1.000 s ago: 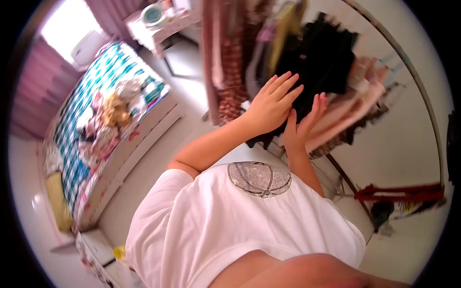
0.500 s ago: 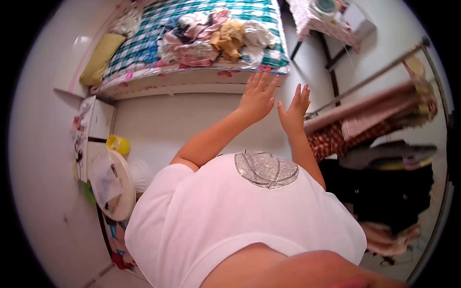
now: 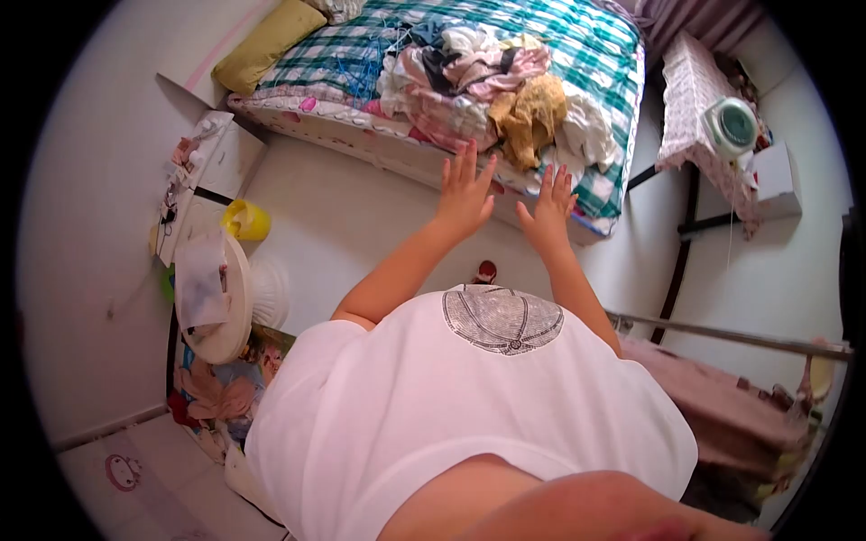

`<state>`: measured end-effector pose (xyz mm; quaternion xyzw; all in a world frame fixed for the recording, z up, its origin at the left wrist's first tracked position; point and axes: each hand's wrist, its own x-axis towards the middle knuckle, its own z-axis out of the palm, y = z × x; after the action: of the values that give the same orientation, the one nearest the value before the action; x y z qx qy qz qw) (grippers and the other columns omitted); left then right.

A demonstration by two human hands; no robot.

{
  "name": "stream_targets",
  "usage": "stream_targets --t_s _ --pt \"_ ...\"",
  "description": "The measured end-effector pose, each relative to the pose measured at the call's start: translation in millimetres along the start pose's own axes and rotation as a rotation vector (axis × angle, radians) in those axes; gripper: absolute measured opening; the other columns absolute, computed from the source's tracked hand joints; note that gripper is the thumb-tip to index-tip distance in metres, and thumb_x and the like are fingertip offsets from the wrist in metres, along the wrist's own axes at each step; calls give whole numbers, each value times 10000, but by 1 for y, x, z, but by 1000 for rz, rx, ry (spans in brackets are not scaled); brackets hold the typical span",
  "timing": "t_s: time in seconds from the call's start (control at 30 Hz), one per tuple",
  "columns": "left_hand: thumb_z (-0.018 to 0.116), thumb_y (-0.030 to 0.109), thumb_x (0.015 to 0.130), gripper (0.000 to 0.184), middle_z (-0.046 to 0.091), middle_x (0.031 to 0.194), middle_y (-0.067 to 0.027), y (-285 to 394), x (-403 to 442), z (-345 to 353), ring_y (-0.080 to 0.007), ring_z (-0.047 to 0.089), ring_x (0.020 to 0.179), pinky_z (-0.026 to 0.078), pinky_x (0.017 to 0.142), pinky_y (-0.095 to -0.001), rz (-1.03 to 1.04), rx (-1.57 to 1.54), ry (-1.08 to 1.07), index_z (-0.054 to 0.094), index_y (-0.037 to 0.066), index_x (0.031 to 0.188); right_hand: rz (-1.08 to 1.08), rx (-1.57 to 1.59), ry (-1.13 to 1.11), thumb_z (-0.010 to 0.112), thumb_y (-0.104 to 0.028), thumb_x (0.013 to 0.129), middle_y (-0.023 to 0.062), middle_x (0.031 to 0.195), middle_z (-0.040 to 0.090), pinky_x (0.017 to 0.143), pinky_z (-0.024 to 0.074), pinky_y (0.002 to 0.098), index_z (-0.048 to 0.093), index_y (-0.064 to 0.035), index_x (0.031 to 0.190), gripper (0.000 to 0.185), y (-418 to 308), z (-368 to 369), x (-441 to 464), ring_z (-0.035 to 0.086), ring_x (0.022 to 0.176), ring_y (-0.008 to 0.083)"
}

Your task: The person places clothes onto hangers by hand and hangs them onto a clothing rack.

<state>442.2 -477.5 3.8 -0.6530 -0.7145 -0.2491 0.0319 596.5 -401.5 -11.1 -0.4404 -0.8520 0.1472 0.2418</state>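
Note:
Both arms reach forward from my white T-shirt (image 3: 406, 388). My left hand (image 3: 464, 200) is open, fingers spread, holding nothing; it appears in front of the bed's near edge. To its right my right hand (image 3: 547, 215) is also open and holds nothing. Beyond them a pile of crumpled clothes (image 3: 460, 77) lies on the bed's green-and-white checked cover (image 3: 591, 45). A mustard-coloured garment (image 3: 530, 122) sits at the pile's near side, with a white garment (image 3: 586, 131) to its right. Neither hand appears to touch the clothes.
At left stand a white cabinet (image 3: 230, 158), a yellow bin (image 3: 248, 221) and a round white table (image 3: 236, 302). A cloth-covered table (image 3: 690, 90) is at the right back. A clothes rail (image 3: 740, 338) with hanging garments runs along the lower right.
The view has turned to the right and the bed is nearer. The clothes rail has shifted down and back beside me. Both hands stay open, now slightly lower in the view.

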Motion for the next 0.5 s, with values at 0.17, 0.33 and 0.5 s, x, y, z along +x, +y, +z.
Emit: stream_targets --t_s 0.17,0.33,0.5 --pt "629 208 705 677 69 1404 -204 -29 71 32 -380 141 1277 154 999 -537 -47 -2 26 329 120 1306 -27 -2 -48 610 -253 713 196 1414 61 1005 89 552 137 -43 1359 828 26 7 80 44 1307 360" --pt "613 214 714 644 97 1401 -189 -58 108 48 -368 167 1270 166 1000 -523 -115 31 -8 346 128 1294 0 -9 -105 611 -273 706 200 1410 70 1008 97 544 145 -42 1356 833 46 30 130 57 1304 359" --pt "590 212 724 623 90 1405 -190 -111 144 87 -358 149 1284 168 1006 -509 -163 23 -95 352 126 1293 57 -42 -135 606 -296 703 201 1409 73 1011 98 538 155 -47 1354 830 65 58 171 72 1301 359"
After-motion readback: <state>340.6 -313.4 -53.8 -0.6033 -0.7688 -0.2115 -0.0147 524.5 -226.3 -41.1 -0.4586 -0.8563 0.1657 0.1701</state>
